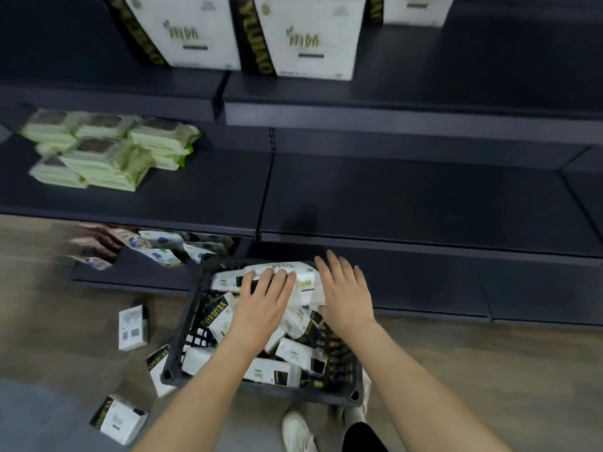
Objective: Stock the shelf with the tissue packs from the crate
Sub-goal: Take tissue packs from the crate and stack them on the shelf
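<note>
A white tissue pack with black-and-gold lettering is seen atop the heap in the black crate below the dark shelf; it is touched by the left hand, fingers straight; the right hand is laid flat beside it.

White-black tissue packs jumbled in black crate on floor; dark shelf bare.

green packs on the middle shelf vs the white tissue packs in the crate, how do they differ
The green packs are pale green with dark tops; the white tissue packs in the crate are white with black bands. The green packs lie flat in stacked layers on the middle shelf; the white tissue packs are jumbled at mixed angles. No hand touches the green packs; the left hand and right hand rest on a white pack. Both look like soft wrapped packs.
</note>
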The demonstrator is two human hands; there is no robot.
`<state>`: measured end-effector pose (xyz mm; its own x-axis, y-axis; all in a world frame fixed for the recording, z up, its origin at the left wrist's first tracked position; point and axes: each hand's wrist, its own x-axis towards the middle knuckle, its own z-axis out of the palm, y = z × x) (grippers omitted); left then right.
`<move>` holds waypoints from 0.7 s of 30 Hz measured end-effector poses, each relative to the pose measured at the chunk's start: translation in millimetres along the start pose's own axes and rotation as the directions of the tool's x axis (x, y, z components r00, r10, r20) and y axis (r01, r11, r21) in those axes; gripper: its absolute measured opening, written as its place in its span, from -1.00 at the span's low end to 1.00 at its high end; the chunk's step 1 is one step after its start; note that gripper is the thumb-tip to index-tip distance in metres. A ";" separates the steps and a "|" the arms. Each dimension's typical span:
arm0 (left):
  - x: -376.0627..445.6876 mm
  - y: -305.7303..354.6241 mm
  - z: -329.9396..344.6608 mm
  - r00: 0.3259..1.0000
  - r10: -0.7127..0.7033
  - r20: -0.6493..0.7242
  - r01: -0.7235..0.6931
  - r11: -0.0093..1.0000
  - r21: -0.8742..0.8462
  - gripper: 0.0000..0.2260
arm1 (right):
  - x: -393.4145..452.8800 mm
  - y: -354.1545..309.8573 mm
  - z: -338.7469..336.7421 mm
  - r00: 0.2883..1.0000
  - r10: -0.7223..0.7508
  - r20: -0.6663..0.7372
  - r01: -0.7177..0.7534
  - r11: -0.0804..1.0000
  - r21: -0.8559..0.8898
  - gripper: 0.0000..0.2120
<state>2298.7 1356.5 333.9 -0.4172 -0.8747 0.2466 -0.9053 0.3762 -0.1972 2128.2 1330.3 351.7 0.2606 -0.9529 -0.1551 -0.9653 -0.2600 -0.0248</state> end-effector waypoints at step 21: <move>144.2 -26.4 -170.1 0.883 0.253 -0.396 -0.327 0.936 -0.133 -0.28 | -26.7 95.3 -222.2 0.940 -0.116 -0.321 0.088 0.991 -0.099 -0.39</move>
<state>2248.9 1272.5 536.0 -0.6287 -0.5563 0.5434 -0.7211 0.6787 -0.1394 2032.9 1296.3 573.0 0.3620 -0.9158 0.1740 -0.9322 -0.3570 0.0599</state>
